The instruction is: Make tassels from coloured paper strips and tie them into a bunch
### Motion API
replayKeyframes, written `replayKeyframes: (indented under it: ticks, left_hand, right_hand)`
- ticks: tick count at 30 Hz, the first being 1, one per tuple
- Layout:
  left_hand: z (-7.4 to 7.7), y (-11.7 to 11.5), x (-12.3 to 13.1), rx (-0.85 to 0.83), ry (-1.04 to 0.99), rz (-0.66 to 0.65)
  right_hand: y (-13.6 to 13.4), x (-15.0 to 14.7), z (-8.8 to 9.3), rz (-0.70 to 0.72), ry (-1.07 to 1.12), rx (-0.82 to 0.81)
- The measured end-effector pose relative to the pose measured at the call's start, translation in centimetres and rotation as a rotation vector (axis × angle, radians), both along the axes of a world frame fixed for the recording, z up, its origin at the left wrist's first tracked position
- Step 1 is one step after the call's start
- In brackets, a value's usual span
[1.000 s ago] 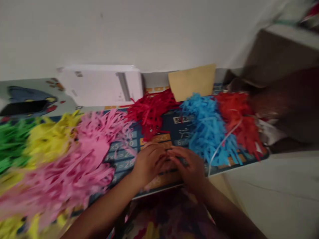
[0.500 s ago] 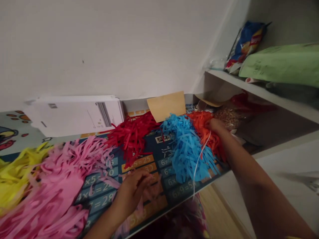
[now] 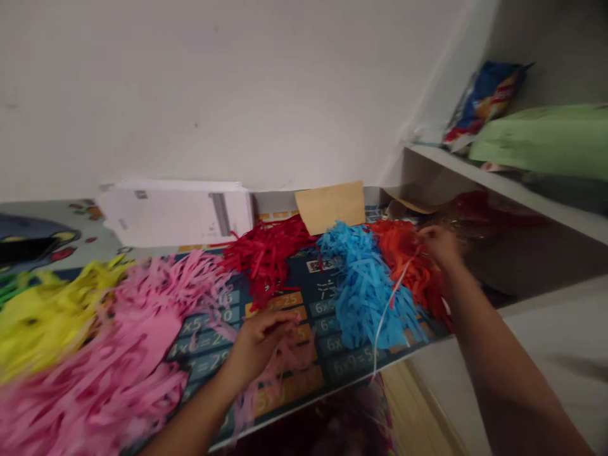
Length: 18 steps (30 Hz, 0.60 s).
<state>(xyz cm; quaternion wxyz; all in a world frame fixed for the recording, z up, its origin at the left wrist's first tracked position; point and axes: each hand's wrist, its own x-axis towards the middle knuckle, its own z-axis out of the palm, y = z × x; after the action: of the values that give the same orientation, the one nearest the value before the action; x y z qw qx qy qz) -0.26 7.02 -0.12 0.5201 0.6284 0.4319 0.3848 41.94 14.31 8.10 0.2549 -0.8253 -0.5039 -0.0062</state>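
Note:
Fringes of shredded paper lie in a row on a multiplication-table mat [image 3: 327, 307]: pink [image 3: 142, 335], yellow [image 3: 52, 316], dark red [image 3: 263, 256], blue [image 3: 363, 285] and orange-red [image 3: 403, 259]. My left hand [image 3: 260, 345] rests over the mat with curled fingers, just above thin pink strips. Whether it grips them is unclear. My right hand [image 3: 441, 247] is blurred above the orange-red fringe, close to the top of a thin white string [image 3: 392, 304] that runs down across the blue strips. I cannot tell whether it holds the string.
A tan card [image 3: 330, 206] and a white paper pack [image 3: 175, 212] stand against the wall behind the fringes. To the right, a white shelf [image 3: 498, 183] holds a snack bag [image 3: 487, 98] and a green bag [image 3: 541, 142]. A wooden floor [image 3: 418, 411] shows below the mat's front edge.
My right hand has moved away from my left, from mid-mat to the orange-red fringe. The view has swung right, bringing the shelf in. My left hand has shifted only slightly.

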Motion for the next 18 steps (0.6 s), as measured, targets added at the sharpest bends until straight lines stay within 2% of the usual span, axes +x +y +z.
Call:
replayKeyframes:
  ticks: [2, 4, 5, 7, 9, 10, 11, 13, 16, 18]
  left_hand:
    - [0.2, -0.2, 0.3, -0.156, -0.162, 0.052]
    - [0.3, -0.4, 0.6, -0.332, -0.396, 0.110]
    - [0.3, -0.4, 0.8, -0.403, -0.495, 0.138]
    - [0.3, -0.4, 1.0, -0.504, -0.617, 0.170]
    - [0.4, -0.4, 1.0, -0.564, -0.681, 0.194]
    - [0.4, -0.4, 1.0, -0.584, -0.703, 0.203]
    - [0.4, -0.4, 0.9, -0.600, -0.723, 0.213]
    - [0.4, -0.3, 0.6, -0.628, -0.753, 0.234]
    - [0.1, -0.1, 0.4, -0.648, -0.791, 0.257]
    - [0.0, -0.1, 0.4, -0.642, -0.800, 0.248]
  right_hand:
    - [-2.0, -3.0, 0.2, 0.055, 0.122, 0.067]
    - [-4.4, -7.2, -0.6, 0.140, 0.246, 0.110]
    - [-5.7, -9.6, -1.4, 0.175, 0.349, 0.203]
    - [-8.2, -14.9, -3.2, 0.349, 0.446, 0.267]
    - [-10.1, -19.7, -4.8, 0.553, 0.500, 0.256]
    - [-10.7, -21.8, -5.5, 0.604, 0.520, 0.259]
    - [-11.0, -23.4, -6.0, 0.622, 0.540, 0.266]
    - [-11.1, -25.4, -6.7, 0.571, 0.566, 0.294]
    - [-10.7, -26.4, -6.9, 0.477, 0.553, 0.339]
    - [-10.5, -26.6, -6.8, 0.470, 0.523, 0.351]
